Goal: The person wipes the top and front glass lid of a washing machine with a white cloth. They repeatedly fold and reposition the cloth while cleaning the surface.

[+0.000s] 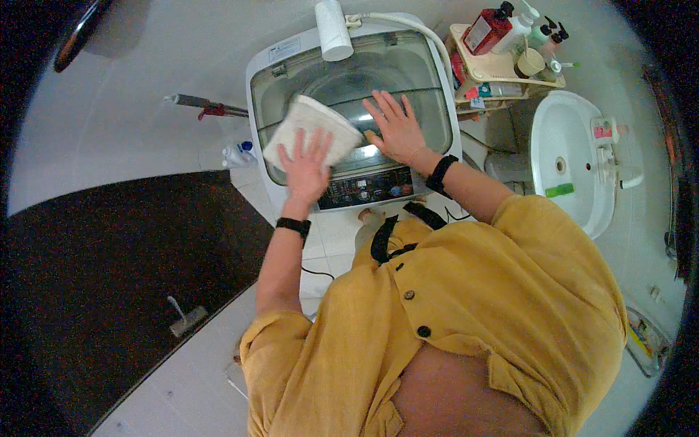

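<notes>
A folded white cloth [314,128] lies on the see-through lid [349,82] of a top-loading washing machine. My left hand [307,164] rests flat on the cloth, its fingers spread. To its right, my right hand [397,128] is over the lid with its fingers apart and holds nothing. Whether its palm touches the lid, I cannot tell. Just below the lid is the machine's dark control panel [366,187], with my left wrist beside its left end. A white cylinder [333,30] stands at the machine's back edge, next to a pale hose [404,21].
Right of the machine stands a cream plastic shelf [491,68] holding several pump bottles. Beyond it is a white washbasin [568,120] with a green object [560,190]. A long-handled pole [202,102] and a white bottle [238,155] are at the left. A dark door panel [125,262] extends at lower left.
</notes>
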A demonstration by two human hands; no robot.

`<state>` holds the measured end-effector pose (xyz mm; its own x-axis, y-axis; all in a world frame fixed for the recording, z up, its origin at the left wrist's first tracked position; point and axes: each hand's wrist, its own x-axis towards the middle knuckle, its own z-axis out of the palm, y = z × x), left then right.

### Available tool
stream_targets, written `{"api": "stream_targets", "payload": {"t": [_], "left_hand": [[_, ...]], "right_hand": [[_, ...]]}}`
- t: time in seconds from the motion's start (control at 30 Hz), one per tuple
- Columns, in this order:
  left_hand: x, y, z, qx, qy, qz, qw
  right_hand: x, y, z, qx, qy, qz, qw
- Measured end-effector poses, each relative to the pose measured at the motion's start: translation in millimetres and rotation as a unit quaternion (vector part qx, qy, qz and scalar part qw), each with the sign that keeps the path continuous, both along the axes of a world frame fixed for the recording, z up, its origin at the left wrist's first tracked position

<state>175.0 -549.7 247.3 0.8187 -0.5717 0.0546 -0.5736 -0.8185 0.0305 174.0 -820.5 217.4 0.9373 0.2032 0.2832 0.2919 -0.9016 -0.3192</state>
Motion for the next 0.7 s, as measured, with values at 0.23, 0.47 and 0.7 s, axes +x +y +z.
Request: {"api": "stream_targets", "payload": {"t": [0.23, 0.47, 0.7], "left_hand": [[43, 51, -24, -0.146, -0.021, 0.347, 0.926], [-23, -22, -19, -0.115, -0.023, 0.201, 0.973], [-38, -74, -1, -0.047, 0.003, 0.111, 0.993]], "right_hand": [[-1, 0, 3, 0.018, -0.018, 0.002, 1.000], [-2, 0, 10, 0.039, -0.056, 0.001, 0.998], [-2, -4, 3, 0.049, -0.041, 0.014, 0.998]]}}
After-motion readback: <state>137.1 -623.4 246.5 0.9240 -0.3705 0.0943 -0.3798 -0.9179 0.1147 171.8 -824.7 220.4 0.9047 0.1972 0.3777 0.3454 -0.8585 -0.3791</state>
